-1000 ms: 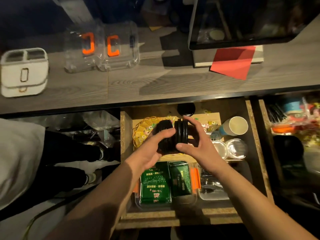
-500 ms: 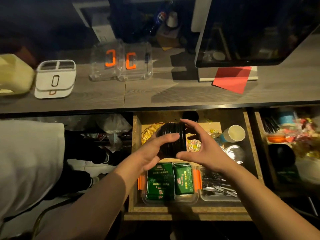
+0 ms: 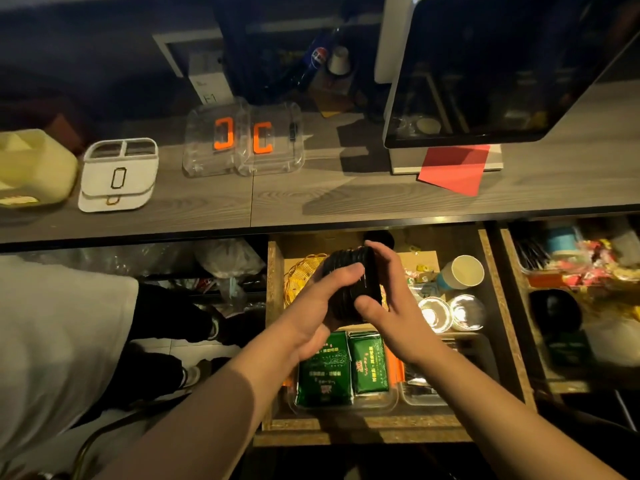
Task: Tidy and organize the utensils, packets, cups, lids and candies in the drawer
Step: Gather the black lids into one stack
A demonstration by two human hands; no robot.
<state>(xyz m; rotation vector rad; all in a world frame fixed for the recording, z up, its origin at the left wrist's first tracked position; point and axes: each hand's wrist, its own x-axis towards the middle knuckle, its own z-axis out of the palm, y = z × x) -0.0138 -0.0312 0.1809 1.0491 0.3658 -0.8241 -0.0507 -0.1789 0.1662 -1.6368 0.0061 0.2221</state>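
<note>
Head view, centre of frame: stack of round black plastic lids (image 3: 349, 289), held on edge above the open brown wooden drawer (image 3: 275, 327). My left hand (image 3: 320, 311) grips the stack from its left side, thumb curled over the top. My right hand (image 3: 391, 303) grips it from the right, fingers wrapped over the far edge, thumb pressed on the near face.

Drawer contents, upper left of drawer: yellow woven wicker basket (image 3: 298, 278), partly hidden behind the lids. Upper right: white paper cup with blue outside (image 3: 462, 271), lying on its side, mouth toward me; small wrapped candies (image 3: 420, 271) just left of it. Below the cup: two clear plastic dome lids (image 3: 450, 313), side by side. Lower centre: two green foil packets (image 3: 346, 367) lying in a clear plastic tray (image 3: 393, 401) with orange clips. Lower right of drawer: metal utensils (image 3: 420, 379) in a second clear tray, largely hidden by my right forearm.

Upper half of frame: grey wood-grain countertop (image 3: 346, 199). On it, left to right: white two-compartment plastic holder (image 3: 119, 174); pair of clear plastic containers with orange latches (image 3: 244, 140); red paper sheet (image 3: 453, 169) beneath a dark screen (image 3: 502, 67).
</note>
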